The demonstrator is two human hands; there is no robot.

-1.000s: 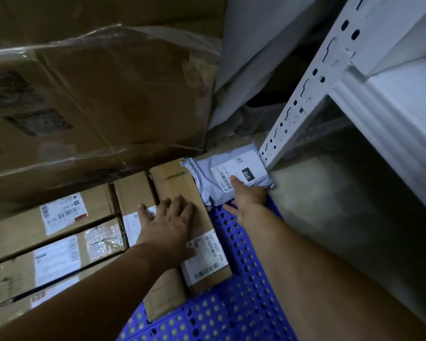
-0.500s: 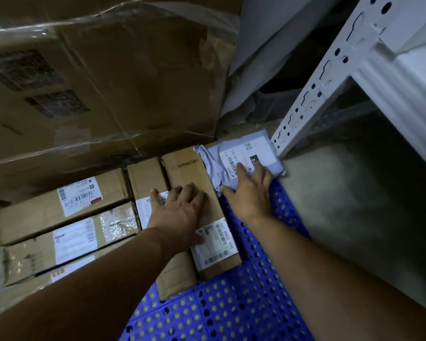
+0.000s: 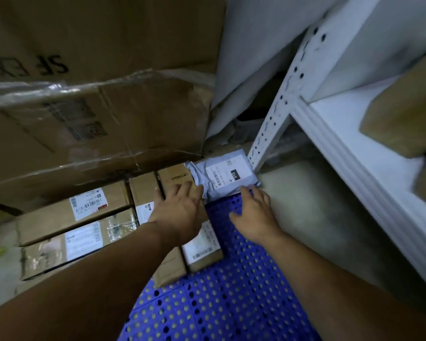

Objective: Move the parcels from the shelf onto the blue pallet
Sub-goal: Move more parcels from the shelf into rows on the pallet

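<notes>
A grey poly mailer [image 3: 225, 174] with a white label lies at the far corner of the blue perforated pallet [image 3: 231, 299]. My right hand [image 3: 253, 214] hovers just below the mailer with spread fingers, its fingertips at the mailer's near edge. My left hand [image 3: 180, 210] rests flat on a long brown box [image 3: 176, 179] marked YANGZI, beside the mailer. Several more labelled cardboard boxes [image 3: 71, 212] lie packed on the pallet to the left. On the white shelf [image 3: 342, 134] at right sit brown parcels [image 3: 403, 119], blurred.
Big plastic-wrapped cartons [image 3: 96, 94] stand behind the pallet. The shelf's white perforated upright [image 3: 278, 119] meets the floor right by the mailer. Bare grey floor [image 3: 317, 217] lies between pallet and shelf.
My right hand has slid back off the mailer, which now lies released on the pallet corner. The left hand has shifted slightly up the YANGZI box. The view has lifted and shows more shelf.
</notes>
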